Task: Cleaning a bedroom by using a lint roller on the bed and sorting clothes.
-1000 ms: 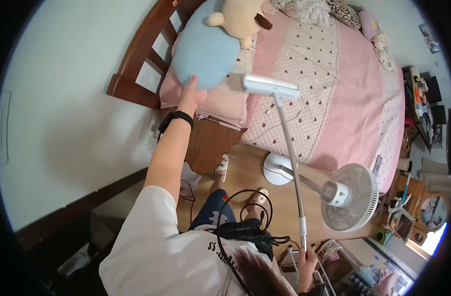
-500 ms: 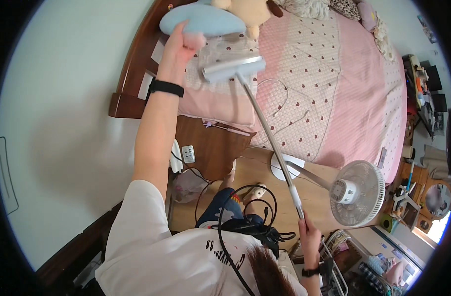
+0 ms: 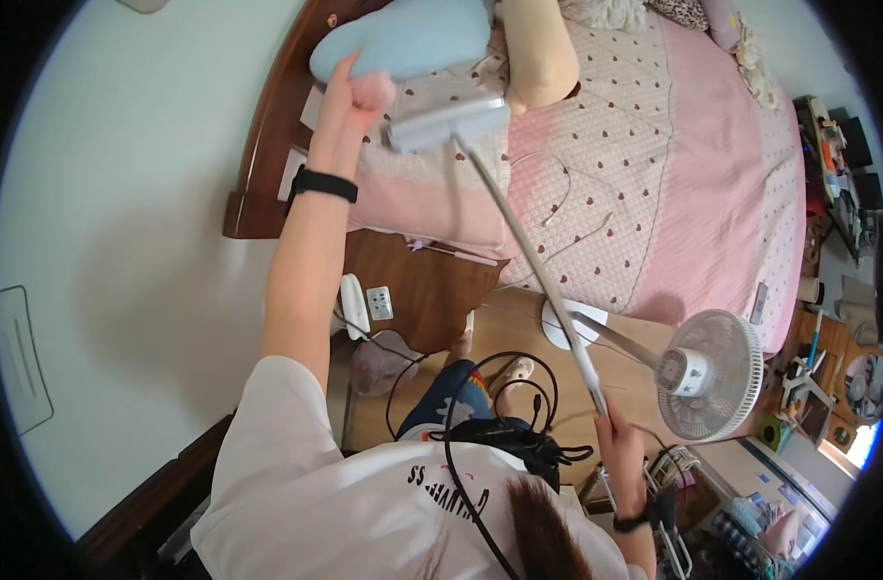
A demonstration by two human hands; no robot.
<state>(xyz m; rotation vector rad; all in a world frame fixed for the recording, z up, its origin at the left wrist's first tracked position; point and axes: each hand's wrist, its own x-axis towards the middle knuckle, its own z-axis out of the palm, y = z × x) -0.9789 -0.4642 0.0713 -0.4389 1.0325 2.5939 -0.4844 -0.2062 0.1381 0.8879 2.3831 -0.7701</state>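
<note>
My left hand [image 3: 342, 108] reaches to the head end of the bed, its fingers closed around a pink fluffy ball [image 3: 374, 89] beside a light blue pillow [image 3: 403, 41]. With my right hand [image 3: 623, 447], low on the right, I grip the handle of a long-handled flat mop [image 3: 528, 246]. Its wide pale grey head [image 3: 448, 124] is raised over the bed's near corner, to the right of my left hand; whether it touches the bedding I cannot tell. A cream plush toy [image 3: 543, 58] lies just beyond the mop head.
A white standing fan [image 3: 709, 375] stands right of the mop handle. White cables lie on the pink heart-patterned bed [image 3: 606, 174]. A brown nightstand [image 3: 412, 290] holds a power strip [image 3: 379, 303]. Black cable [image 3: 449, 435] loops at my waist. A plastic bag [image 3: 378, 362] sits below the nightstand.
The cream plush toy has shifted nearer, onto the bed beside the blue pillow. The mop head has moved slightly left, while my right hand has moved a little right. My left hand keeps the fluffy ball.
</note>
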